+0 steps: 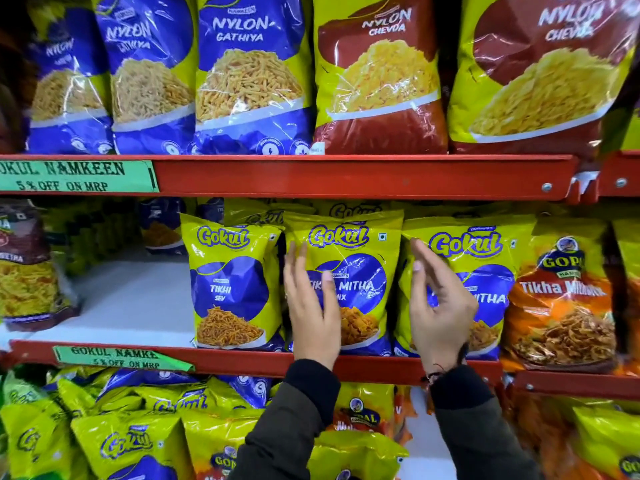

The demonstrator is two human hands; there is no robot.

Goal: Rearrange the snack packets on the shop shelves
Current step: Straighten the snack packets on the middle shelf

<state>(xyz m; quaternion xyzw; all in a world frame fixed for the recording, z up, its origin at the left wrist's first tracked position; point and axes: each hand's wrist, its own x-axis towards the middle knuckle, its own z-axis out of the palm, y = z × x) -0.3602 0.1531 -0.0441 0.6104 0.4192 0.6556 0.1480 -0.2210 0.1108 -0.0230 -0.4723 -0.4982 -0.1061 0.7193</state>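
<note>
Item: Tikha Mitha Mix packet (349, 271), Gokul brand, yellow-green and blue film pouch. Stands upright at the front of the middle shelf (242, 360), directly between the two hands.

Left hand (311, 306): fingers straight and slightly spread, laid over the packet's left face and edge; whether they press or merely hover cannot be told. Grips nothing.

Right hand (440, 306): fingers loosely curled and apart, index tip up at the seam where the packet meets the second Tikha Mitha packet (478, 271), which sits behind the palm. Grips nothing.

Neighbours: Tikhi Sev packet (232, 285) just outside the left fingers, touching the centre packet; orange Gopal packet (561, 306) well beyond the right fingers.

Handling, judged: light, air-puffed, soft; glossy film likely slippery; contents brittle, so squeezing risks crushing. Best taken by both side edges between flat palms, or pinched at the crimped top seal above the fingertips. Likely to topple if released off-square.
</note>
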